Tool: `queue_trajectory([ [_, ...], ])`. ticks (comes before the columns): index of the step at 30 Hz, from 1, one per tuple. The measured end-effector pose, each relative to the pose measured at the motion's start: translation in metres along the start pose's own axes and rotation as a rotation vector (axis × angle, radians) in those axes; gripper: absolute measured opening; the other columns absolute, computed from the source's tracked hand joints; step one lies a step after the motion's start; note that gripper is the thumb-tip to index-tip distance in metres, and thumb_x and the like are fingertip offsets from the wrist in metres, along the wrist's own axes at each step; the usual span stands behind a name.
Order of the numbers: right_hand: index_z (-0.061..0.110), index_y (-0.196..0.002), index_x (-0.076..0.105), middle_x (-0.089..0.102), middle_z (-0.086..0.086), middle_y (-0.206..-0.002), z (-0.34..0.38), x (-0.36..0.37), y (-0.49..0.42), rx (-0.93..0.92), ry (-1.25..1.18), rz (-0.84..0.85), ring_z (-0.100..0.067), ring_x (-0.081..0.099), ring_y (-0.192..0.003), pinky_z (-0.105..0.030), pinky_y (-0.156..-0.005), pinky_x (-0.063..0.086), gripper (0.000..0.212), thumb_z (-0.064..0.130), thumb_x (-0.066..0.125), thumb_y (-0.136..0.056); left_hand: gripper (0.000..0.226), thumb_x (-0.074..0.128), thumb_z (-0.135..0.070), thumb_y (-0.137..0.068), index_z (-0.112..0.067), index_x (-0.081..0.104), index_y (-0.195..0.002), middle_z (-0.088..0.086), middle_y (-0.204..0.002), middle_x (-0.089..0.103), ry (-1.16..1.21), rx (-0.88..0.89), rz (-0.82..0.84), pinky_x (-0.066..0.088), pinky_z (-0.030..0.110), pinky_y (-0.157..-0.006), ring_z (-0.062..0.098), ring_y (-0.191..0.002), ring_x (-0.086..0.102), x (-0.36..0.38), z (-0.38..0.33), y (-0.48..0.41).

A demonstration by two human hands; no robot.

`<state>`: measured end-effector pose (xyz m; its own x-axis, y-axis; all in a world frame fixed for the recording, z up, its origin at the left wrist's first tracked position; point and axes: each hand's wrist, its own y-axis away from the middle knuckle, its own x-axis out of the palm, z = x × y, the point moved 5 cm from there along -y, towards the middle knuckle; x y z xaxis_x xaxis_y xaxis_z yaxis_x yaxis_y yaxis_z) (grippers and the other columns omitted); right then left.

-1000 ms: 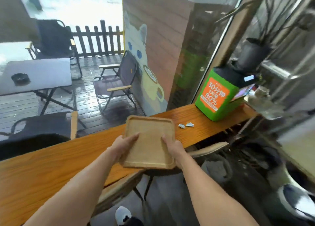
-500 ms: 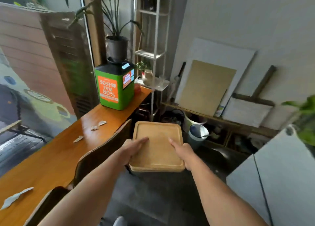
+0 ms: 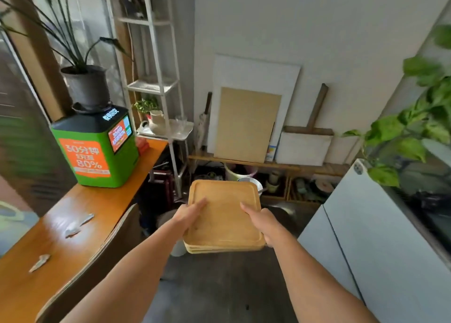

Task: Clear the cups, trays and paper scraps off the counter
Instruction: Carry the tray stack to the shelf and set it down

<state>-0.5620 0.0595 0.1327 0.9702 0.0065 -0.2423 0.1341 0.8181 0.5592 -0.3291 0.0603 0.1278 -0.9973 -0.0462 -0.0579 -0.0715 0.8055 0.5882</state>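
I hold a stack of square wooden trays [image 3: 223, 215] level in front of me, over the floor and away from the counter. My left hand [image 3: 189, 214] grips the stack's left edge with the thumb on top. My right hand [image 3: 262, 221] grips its right edge the same way. The orange wooden counter [image 3: 102, 200] runs along the left. Paper scraps lie on it: two [image 3: 73, 231] near the middle and one [image 3: 40, 261] nearer to me.
A green box with an orange label [image 3: 97, 149] stands at the counter's far end, a potted plant [image 3: 85, 83] on top. A chair back [image 3: 97, 254] stands beside the counter. White shelving [image 3: 156, 86], leaning boards [image 3: 246, 125], a white cabinet [image 3: 380, 247] with a leafy plant [image 3: 412, 127] at right.
My view has swung from the counter and window to the right, toward the room's corner. The stack of trays has left the counter and stays held in both hands.
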Motion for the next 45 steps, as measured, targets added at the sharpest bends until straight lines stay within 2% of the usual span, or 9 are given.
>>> queue_trajectory([
  [3, 0.012, -0.119, 0.055, 0.064, -0.005, -0.107, 0.022, 0.008, -0.025, 0.013, 0.014, 0.003, -0.025, 0.062, -0.095, -0.043, -0.084, 0.050, 0.063, 0.061, 0.068, -0.081, 0.080, 0.042, -0.063, -0.097, -0.001, 0.041, -0.147, 0.017, -0.141, 0.053, 0.014, 0.001, -0.024, 0.041, 0.046, -0.106, 0.036, -0.127, 0.053, -0.008, -0.016, -0.031],
  [11, 0.022, -0.106, 0.049, 0.059, 0.003, -0.097, 0.063, 0.029, -0.083, 0.055, -0.029, 0.062, -0.020, 0.059, -0.090, -0.044, -0.089, 0.047, 0.048, 0.061, 0.064, -0.083, 0.061, 0.048, -0.051, -0.100, -0.005, 0.052, -0.139, 0.016, -0.128, 0.062, 0.044, -0.019, -0.003, 0.042, 0.053, -0.108, 0.037, -0.116, 0.059, -0.027, -0.060, -0.100],
  [17, 0.014, -0.131, 0.050, 0.058, 0.001, -0.103, 0.080, 0.029, -0.129, 0.070, -0.018, 0.032, -0.022, 0.056, -0.093, -0.042, -0.086, 0.043, 0.070, 0.064, 0.062, -0.083, 0.061, 0.050, -0.050, -0.099, -0.005, 0.048, -0.141, 0.017, -0.130, 0.061, 0.042, -0.038, -0.010, 0.042, 0.055, -0.108, 0.039, -0.117, 0.059, -0.021, -0.084, -0.144],
  [22, 0.014, -0.143, 0.043, 0.057, -0.009, -0.132, 0.097, 0.020, -0.183, 0.092, -0.019, 0.048, -0.031, 0.056, -0.116, -0.049, -0.102, 0.043, 0.084, 0.067, 0.063, -0.081, 0.066, 0.048, -0.056, -0.097, -0.007, 0.047, -0.142, 0.016, -0.129, 0.061, 0.004, -0.042, -0.053, 0.044, 0.054, -0.107, 0.037, -0.115, 0.060, -0.006, -0.106, -0.188],
  [26, 0.014, -0.142, 0.044, 0.059, -0.009, -0.127, 0.121, 0.003, -0.230, 0.072, -0.027, 0.058, -0.029, 0.057, -0.106, -0.046, -0.093, 0.045, 0.082, 0.068, 0.060, -0.082, 0.072, 0.046, -0.062, -0.095, -0.009, 0.047, -0.144, 0.015, -0.132, 0.059, -0.095, -0.019, -0.131, 0.045, 0.050, -0.107, 0.036, -0.117, 0.059, 0.014, -0.139, -0.226],
  [32, 0.015, -0.138, 0.049, 0.061, -0.009, -0.126, 0.170, -0.036, -0.312, 0.018, -0.001, 0.063, -0.030, 0.058, -0.112, -0.050, -0.104, 0.043, 0.072, 0.064, 0.058, -0.086, 0.075, 0.042, -0.062, -0.097, -0.007, 0.042, -0.147, 0.017, -0.137, 0.055, -0.143, -0.012, -0.184, 0.044, 0.049, -0.108, 0.036, -0.122, 0.056, 0.057, -0.196, -0.287],
  [36, 0.011, -0.142, 0.044, 0.059, -0.011, -0.129, 0.194, -0.058, -0.362, 0.022, 0.045, 0.064, -0.031, 0.055, -0.116, -0.047, -0.103, 0.042, 0.080, 0.068, 0.054, -0.087, 0.077, 0.039, -0.065, -0.096, -0.008, 0.040, -0.147, 0.014, -0.135, 0.055, -0.175, -0.012, -0.207, 0.046, 0.046, -0.103, 0.035, -0.120, 0.056, 0.083, -0.226, -0.325],
  [41, 0.012, -0.146, 0.040, 0.059, -0.004, -0.108, 0.212, -0.064, -0.409, 0.033, 0.053, 0.083, -0.027, 0.057, -0.102, -0.044, -0.096, 0.044, 0.092, 0.075, 0.054, -0.080, 0.084, 0.035, -0.071, -0.094, -0.007, 0.040, -0.147, 0.014, -0.137, 0.055, -0.250, -0.017, -0.233, 0.044, 0.045, -0.102, 0.034, -0.122, 0.055, 0.095, -0.254, -0.363],
  [45, 0.009, -0.153, 0.020, 0.053, -0.012, -0.133, 0.237, -0.059, -0.445, 0.010, 0.107, 0.059, -0.034, 0.052, -0.119, -0.047, -0.104, 0.040, 0.106, 0.076, 0.054, -0.079, 0.087, 0.035, -0.072, -0.093, -0.005, 0.040, -0.148, 0.016, -0.139, 0.053, -0.245, -0.039, -0.252, 0.043, 0.047, -0.108, 0.036, -0.126, 0.053, 0.089, -0.269, -0.399],
])
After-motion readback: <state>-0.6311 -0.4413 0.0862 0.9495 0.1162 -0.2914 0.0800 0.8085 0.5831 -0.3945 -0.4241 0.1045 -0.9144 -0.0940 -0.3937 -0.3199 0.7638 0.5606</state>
